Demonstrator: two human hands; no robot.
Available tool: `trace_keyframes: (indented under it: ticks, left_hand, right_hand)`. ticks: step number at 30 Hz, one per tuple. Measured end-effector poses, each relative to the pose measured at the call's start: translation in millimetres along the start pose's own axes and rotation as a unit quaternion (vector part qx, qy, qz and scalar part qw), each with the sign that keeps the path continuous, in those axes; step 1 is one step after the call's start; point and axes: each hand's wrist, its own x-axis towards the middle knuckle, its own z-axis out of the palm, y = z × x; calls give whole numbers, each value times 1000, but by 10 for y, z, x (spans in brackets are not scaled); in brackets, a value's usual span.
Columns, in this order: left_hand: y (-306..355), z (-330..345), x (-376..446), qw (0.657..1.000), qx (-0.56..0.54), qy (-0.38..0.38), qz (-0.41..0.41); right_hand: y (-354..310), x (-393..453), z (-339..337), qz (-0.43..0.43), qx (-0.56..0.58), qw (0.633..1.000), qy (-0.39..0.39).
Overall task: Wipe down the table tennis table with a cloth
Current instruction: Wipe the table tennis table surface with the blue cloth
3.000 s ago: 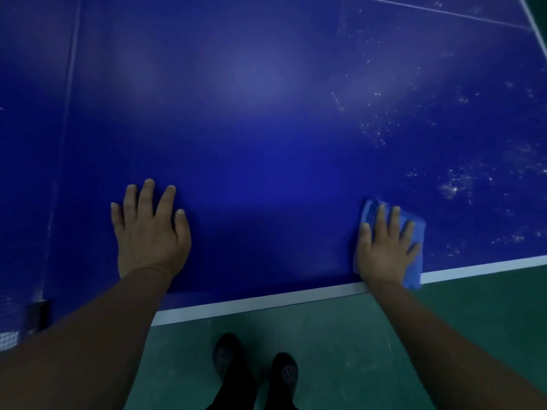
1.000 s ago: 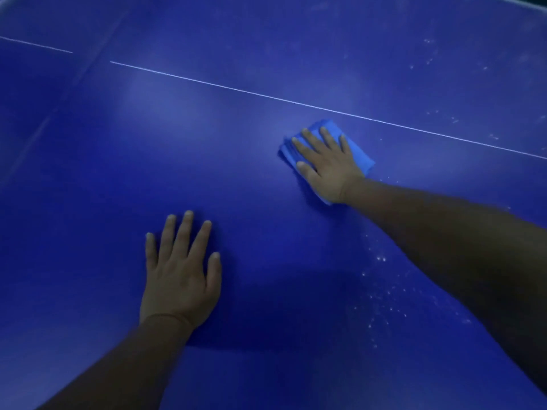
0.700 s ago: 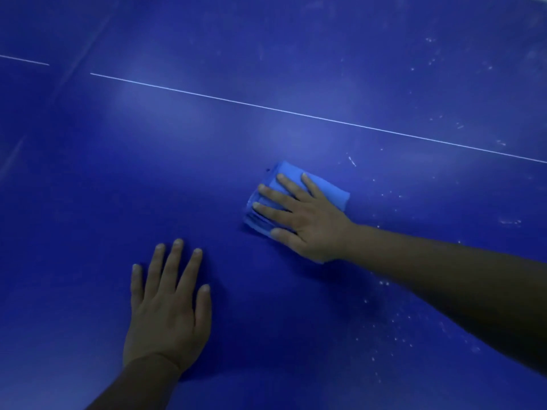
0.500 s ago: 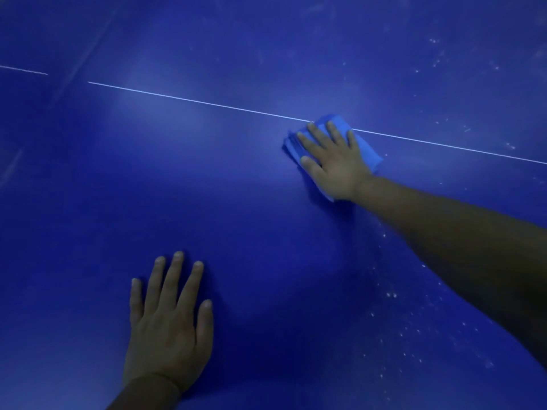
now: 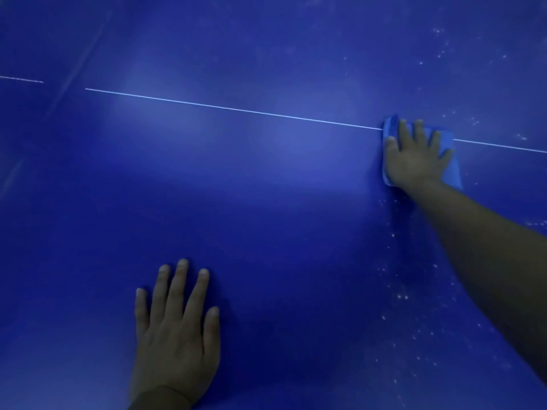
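The dark blue table tennis table point(image 5: 266, 202) fills the whole view. My right hand point(image 5: 414, 158) lies flat, fingers straight, pressing a folded light blue cloth point(image 5: 451, 167) onto the table at the right, right on the thin white centre line point(image 5: 222, 107). Most of the cloth is hidden under the hand; its edges show at the left and right. My left hand point(image 5: 174, 329) rests flat on the table near the bottom, fingers spread, holding nothing.
White specks of dust point(image 5: 399, 297) are scattered on the table surface below and to the right of the cloth, and more specks point(image 5: 438, 34) lie at the upper right. A faint seam point(image 5: 74, 81) runs down the table at the left.
My right hand has slid the cloth to the right along the white line. My left hand stays planted on the table.
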Motion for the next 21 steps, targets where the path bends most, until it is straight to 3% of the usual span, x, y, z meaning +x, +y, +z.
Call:
trace_keyframes:
  ticks: [2,4,6,8,10,13,15,16,18,21]
  left_hand:
    - [9,-22,3,1000,-4,-6,-6]
    - [12,-24,-2,1000,-5,0,-2]
    - [4,-19,9,1000,-7,9,4]
    - [-6,-6,10,1000,-2,3,2]
    - [9,-8,8,1000,-1,-6,-6]
    - [20,-8,2,1000,-4,-8,-6]
    - [1,-16,10,1000,-4,-12,-6]
    - [-4,-18,10,1000,-4,-15,-8]
    - [-12,-22,2,1000,-7,-17,-13]
    - [-26,-6,-4,1000,-12,-15,-16]
  right_hand:
    - [-252,-153,52,10,5,1000,-2]
    - [-709,-450,181,-106,-16,994,12]
    - [-1108,-802,318,-262,-36,965,-2]
    - [-1150,-895,325,-340,-35,939,-38]
    - [-804,-622,246,-312,-60,948,1]
    - [18,-84,48,-67,-39,997,32]
    - [326,46,-75,87,12,996,8]
    - [312,38,-89,116,23,993,4]
    - [34,-93,-28,70,23,997,-1]
    - [-680,-557,213,-167,-30,985,3]
